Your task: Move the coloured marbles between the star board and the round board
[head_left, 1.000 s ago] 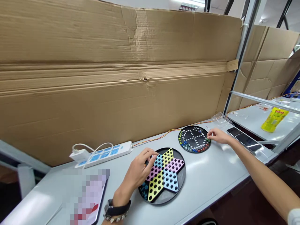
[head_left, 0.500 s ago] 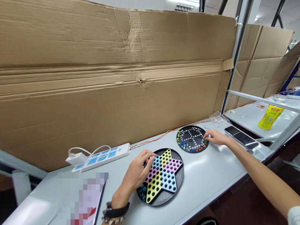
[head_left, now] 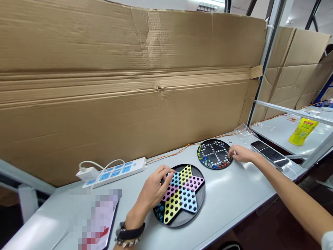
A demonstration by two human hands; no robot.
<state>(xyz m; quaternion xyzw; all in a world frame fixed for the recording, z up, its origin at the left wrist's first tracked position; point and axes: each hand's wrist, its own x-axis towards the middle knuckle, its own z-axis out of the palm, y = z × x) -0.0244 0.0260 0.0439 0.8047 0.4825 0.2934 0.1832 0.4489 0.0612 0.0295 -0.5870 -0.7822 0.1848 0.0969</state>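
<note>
My left hand (head_left: 153, 189) rests on the grey table (head_left: 234, 194), a dark watch (head_left: 129, 233) at its wrist; its fingers are curled, tips touching the upper left edge of the star board (head_left: 186, 198), a round black tray with a six-pointed star in yellow, pink and blue, full of holes; I cannot tell whether those fingers pinch anything. A few marbles (head_left: 159, 210) lie in the tray's lower left corner, just beside my palm.

My right hand (head_left: 240, 153) reaches further out, arm stretched across the table; its fingertips are drawn together at the right rim of the small round board (head_left: 214, 152), which is black with white dots in a cross; coloured marbles (head_left: 208, 162) sit along its near rim; whether a marble is between my fingers is too small to tell.

The two boards lie near each other, not touching. A white and blue power strip (head_left: 114, 172) lies to the left by the cardboard wall (head_left: 130, 86); a phone (head_left: 270, 154) lies just right of my right hand; a yellow bottle (head_left: 301, 132) stands on the next table, well apart.
</note>
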